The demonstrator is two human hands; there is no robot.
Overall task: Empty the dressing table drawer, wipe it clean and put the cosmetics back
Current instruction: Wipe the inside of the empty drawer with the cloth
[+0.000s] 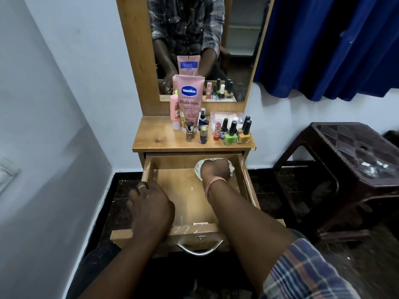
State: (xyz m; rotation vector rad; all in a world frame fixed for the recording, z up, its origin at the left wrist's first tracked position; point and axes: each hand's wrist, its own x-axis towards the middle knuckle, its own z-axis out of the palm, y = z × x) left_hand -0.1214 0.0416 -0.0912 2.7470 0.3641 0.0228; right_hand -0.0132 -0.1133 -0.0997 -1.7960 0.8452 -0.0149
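Head view. The drawer [172, 190] of the dressing table [151, 139] is pulled fully out and holds no cosmetics; its wooden floor shows pale scuffs and streaks.

The right hand [214, 169] is deep in the drawer, at the far right corner. Its fingers are curled down over a pale cloth [198, 166], bunching it and pressing it against the drawer floor. The cloth shows only at the edges of the hand, on the left and right. A pink band sits on the wrist.

The left hand [149, 203] rests on the left side wall of the drawer, toward the front. Its fingers are bent over the wall's top edge and grip it; a ring shows on one finger.

The cosmetics stand on the table top, well apart from the drawer: a tall pink Vaseline tube [189, 100] upright against the mirror [237, 50], a smaller pink tube [174, 113] just beside it on the left, a brown nail polish bottle [189, 132] and a small dark bottle [203, 134] in front, and a cluster of nail polish bottles [235, 132] on the right, green and yellow among them.

A dark plastic stool [356, 160] stands on the right of the table.
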